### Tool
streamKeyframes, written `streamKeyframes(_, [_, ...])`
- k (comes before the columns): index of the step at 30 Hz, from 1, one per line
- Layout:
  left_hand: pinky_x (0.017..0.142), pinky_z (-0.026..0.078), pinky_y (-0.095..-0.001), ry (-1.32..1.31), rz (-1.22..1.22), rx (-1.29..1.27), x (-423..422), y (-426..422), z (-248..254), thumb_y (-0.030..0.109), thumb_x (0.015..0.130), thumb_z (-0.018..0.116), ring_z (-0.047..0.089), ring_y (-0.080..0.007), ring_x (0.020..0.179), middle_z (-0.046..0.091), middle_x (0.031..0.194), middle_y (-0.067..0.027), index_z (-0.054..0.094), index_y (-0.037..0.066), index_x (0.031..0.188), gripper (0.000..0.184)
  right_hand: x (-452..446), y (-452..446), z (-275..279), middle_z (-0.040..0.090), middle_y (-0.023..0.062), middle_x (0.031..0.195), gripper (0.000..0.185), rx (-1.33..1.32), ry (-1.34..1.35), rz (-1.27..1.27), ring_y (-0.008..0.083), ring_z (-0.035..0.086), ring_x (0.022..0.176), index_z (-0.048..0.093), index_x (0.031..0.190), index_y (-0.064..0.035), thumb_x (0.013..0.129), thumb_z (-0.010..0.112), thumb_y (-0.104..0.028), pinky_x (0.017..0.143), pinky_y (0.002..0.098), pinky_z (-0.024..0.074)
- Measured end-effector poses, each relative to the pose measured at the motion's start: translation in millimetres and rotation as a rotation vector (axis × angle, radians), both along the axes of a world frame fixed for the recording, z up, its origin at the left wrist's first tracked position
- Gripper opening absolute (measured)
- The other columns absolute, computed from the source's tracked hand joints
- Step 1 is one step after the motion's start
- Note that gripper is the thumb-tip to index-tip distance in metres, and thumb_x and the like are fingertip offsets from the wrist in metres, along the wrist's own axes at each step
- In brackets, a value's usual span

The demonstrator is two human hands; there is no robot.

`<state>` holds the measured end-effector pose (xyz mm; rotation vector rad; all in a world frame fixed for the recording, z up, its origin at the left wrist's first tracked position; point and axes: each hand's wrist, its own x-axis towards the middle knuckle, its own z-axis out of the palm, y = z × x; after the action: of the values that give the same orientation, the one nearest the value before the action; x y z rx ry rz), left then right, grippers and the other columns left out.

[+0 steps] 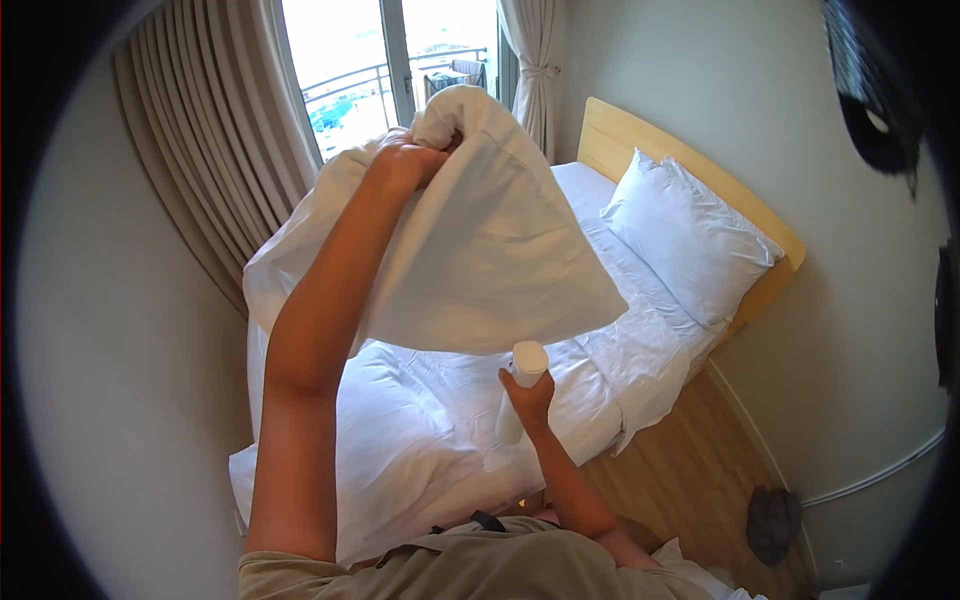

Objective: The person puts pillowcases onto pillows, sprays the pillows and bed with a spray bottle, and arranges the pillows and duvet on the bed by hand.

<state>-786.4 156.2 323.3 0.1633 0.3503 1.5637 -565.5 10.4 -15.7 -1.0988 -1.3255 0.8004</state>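
My left hand (pixel 415 158) is raised high in front of the window, its fingers closed on a bunched part of a white cloth (pixel 490 240). The cloth hangs down from it in a wide fold over the bed. Lower down, my right hand (pixel 530 393) is wrapped round a white cylindrical bottle (pixel 529 361) with a flat round top, held upright just below the cloth's lower edge. Beneath both hands lies the wrinkled white bedding (pixel 400 410).
A white pillow (pixel 690 235) leans by the wooden headboard (pixel 650 145). Beige curtains (pixel 210 120) flank the window. On the wooden floor (pixel 700 475) at the right lies a dark grey item (pixel 773 525), near a cable (pixel 880 474) along the wall.
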Motion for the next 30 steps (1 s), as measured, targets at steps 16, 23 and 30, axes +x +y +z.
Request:
streamKeyframes(16, [0.085,0.052,-0.0456,0.296,0.409,0.528,47.6,240.2,-31.0,0.011,0.087,0.048,0.060,-0.0295,0.098,0.060,0.106,-0.0190,0.054,-0.005,0.110,0.028,185.5,148.8,-29.5,0.061,0.0076,0.104,0.040,-0.063,0.177,0.106,0.0156,0.058,0.095,0.058,0.106,-0.0008,0.071,0.076,-0.005,0.083,0.0283,0.0452])
streamKeyframes(23, [0.077,0.052,-0.0388,0.659,0.418,-0.026,7.5,334.2,-303.5,0.018,0.080,0.067,0.061,-0.0232,0.093,0.061,0.106,-0.0125,0.053,0.000,0.118,0.044,270.1,122.7,-51.8,0.060,0.0090,0.101,0.036,-0.267,0.347,0.079,0.0160,0.060,0.076,0.053,0.106,0.0001,0.073,0.069,-0.002,0.067,0.0289,0.0515])
streamKeyframes(30, [0.078,0.048,-0.0495,0.162,0.035,-0.684,65.6,160.4,-506.5,0.006,0.078,0.057,0.055,-0.0344,0.096,0.058,0.104,-0.0099,0.054,0.011,0.101,0.025,239.8,118.3,-68.0,0.057,0.0125,0.103,0.035,-0.371,0.167,0.291,0.0166,0.058,0.064,0.049,0.107,0.0008,0.076,0.063,-0.003,0.058,0.0292,0.0509])
